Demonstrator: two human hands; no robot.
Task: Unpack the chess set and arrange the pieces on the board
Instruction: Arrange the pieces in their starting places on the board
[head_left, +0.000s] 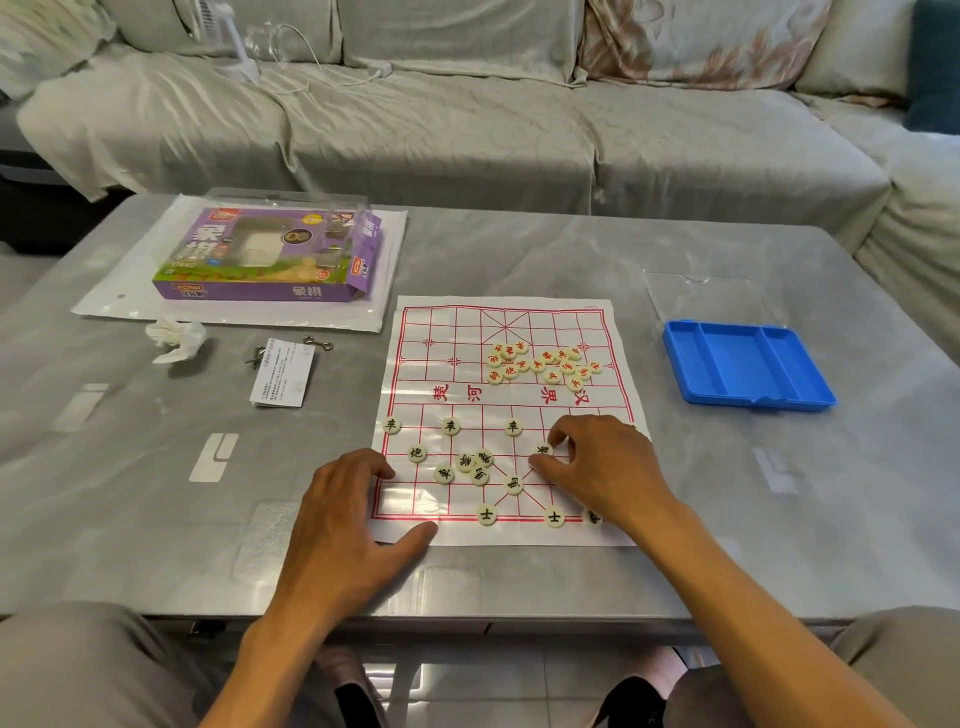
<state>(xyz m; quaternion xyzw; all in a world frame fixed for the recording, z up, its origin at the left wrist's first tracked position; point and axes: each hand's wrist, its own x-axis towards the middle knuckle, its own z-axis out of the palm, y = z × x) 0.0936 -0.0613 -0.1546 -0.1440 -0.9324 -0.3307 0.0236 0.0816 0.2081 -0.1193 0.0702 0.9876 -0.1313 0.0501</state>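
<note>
A white paper board (519, 405) with red grid lines lies on the grey table. Several cream discs with red characters (545, 364) sit in a loose heap on its far half. Black-character discs (470, 465) are spread over the near half, some on line crossings, some clustered in the middle. My right hand (597, 467) rests on the near right of the board, its thumb and forefinger pinching one black-character disc (543, 450). My left hand (353, 514) lies flat on the board's near left corner, fingers apart, holding nothing.
An empty blue plastic tray (748, 366) sits right of the board, its clear lid (711, 296) behind it. The purple chess box (270, 254) lies on a white bag at far left, with a crumpled tissue (174, 338), leaflet (283, 371) and metal hooks (318, 343) nearby. A sofa stands behind.
</note>
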